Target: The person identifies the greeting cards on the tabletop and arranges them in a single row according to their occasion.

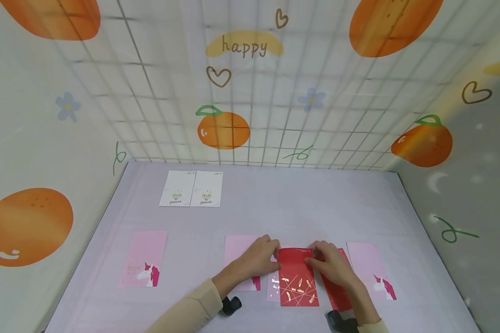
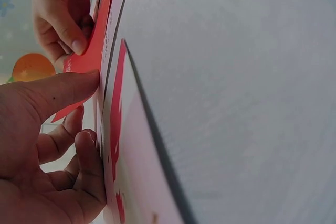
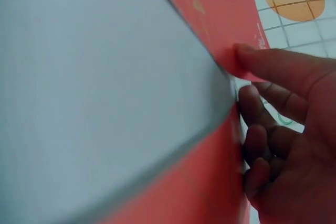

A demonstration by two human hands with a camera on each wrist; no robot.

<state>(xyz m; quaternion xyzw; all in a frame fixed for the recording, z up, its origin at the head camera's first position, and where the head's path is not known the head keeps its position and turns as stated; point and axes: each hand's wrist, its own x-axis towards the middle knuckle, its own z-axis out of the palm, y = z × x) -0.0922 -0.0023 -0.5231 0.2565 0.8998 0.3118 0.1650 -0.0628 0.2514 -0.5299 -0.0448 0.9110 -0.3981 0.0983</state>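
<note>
A red card [image 1: 297, 277] with gold line patterns stands between the two hands, its top edge lifted a little. My left hand [image 1: 260, 256] pinches its upper left corner between thumb and forefinger, and the right hand [image 1: 331, 263] pinches the upper right corner. In the left wrist view, both thumbs press on the red card [image 2: 86, 59]. Partly covered by it is a pink card [image 1: 273, 289] with white lettering. A second red card [image 1: 336, 293] lies under the right hand. Beneath the left forearm, a pink unicorn card [image 1: 238, 249] is partly hidden.
Another pink unicorn card [image 1: 368, 266] lies right of the hands, and one more pink card [image 1: 143, 259] far left. Two white diamond cards, a left one [image 1: 178, 185] and a right one [image 1: 207, 185], lie side by side farther back. Patterned cloth walls [image 1: 254, 101] border the table [image 1: 308, 203].
</note>
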